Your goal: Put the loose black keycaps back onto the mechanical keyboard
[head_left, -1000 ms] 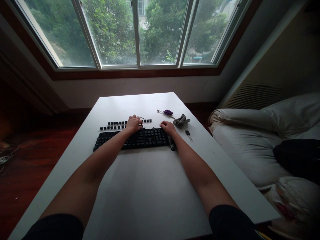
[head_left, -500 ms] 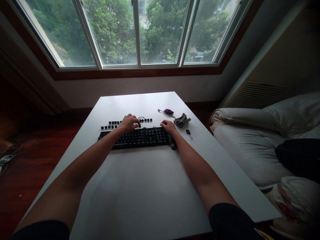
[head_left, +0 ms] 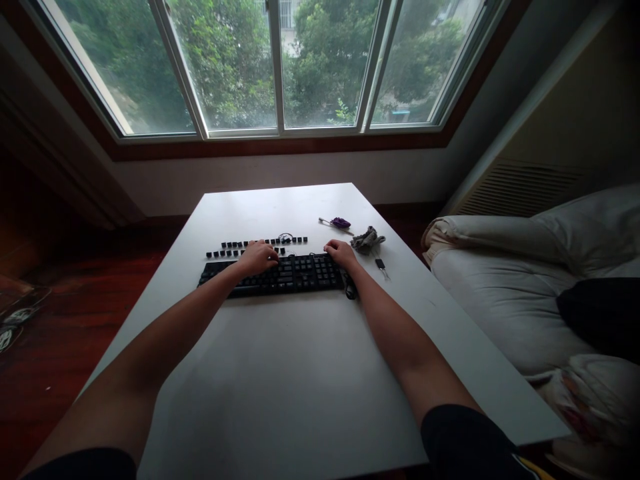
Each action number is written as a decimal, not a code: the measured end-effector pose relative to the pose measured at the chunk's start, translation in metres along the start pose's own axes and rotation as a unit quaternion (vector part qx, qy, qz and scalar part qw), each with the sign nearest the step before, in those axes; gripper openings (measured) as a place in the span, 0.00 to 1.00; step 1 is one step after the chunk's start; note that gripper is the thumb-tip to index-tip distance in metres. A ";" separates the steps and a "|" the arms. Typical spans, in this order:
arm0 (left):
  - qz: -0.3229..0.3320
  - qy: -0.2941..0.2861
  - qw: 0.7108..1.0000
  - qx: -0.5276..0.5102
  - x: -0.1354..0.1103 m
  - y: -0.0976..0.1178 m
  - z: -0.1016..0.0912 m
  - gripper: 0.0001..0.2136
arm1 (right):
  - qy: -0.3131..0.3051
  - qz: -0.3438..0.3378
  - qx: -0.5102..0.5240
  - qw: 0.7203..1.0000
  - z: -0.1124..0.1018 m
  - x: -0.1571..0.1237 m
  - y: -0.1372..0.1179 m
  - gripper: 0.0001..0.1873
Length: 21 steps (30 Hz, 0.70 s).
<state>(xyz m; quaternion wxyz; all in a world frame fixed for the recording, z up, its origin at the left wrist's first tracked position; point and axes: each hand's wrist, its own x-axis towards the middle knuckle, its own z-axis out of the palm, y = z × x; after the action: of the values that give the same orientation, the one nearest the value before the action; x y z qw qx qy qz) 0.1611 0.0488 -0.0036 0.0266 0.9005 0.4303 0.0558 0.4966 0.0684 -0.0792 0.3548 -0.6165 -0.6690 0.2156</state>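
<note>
A black keyboard (head_left: 295,277) lies flat on the white table. Over its upper middle part is my left hand (head_left: 257,257), fingers curled down onto the keys; what is between the fingertips is too small to make out. At the far right corner, my right hand (head_left: 340,253) is closed on the keyboard's edge. Just behind the keyboard, loose black keycaps are laid out in a front row (head_left: 229,253) and a back row (head_left: 299,239). My left hand partly covers both rows. A thin dark loop (head_left: 285,237) sits by the back row.
To the right of the keyboard are a crumpled grey cloth (head_left: 367,240), a small black-handled tool (head_left: 381,265) and a purple item (head_left: 341,223) beside a thin stick. A coiled cable (head_left: 350,288) touches the keyboard's right end. A pale sofa (head_left: 480,287) stands right of the table (head_left: 300,373).
My left hand has drawn back slightly from the keycap rows onto the keyboard, uncovering keycaps at the front row's right end. My right hand stays at the corner. The view has shifted slightly.
</note>
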 end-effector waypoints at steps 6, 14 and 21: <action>0.000 0.006 1.000 0.019 -0.003 0.008 -0.004 0.08 | 0.005 0.001 0.001 1.000 0.001 0.000 0.000 0.12; -0.020 0.016 1.000 0.011 -0.005 0.012 -0.004 0.09 | 0.003 0.002 -0.001 1.000 0.000 0.000 -0.001 0.13; -0.022 0.089 0.995 -0.029 -0.032 0.010 0.003 0.15 | -0.002 0.006 -0.011 1.000 -0.003 -0.001 -0.005 0.13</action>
<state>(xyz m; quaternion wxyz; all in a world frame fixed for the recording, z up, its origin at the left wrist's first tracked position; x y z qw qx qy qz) 0.1492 0.0180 -0.0084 0.0155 0.8814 0.4485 0.1478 0.4958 0.0662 -0.0738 0.3450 -0.6242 -0.6682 0.2118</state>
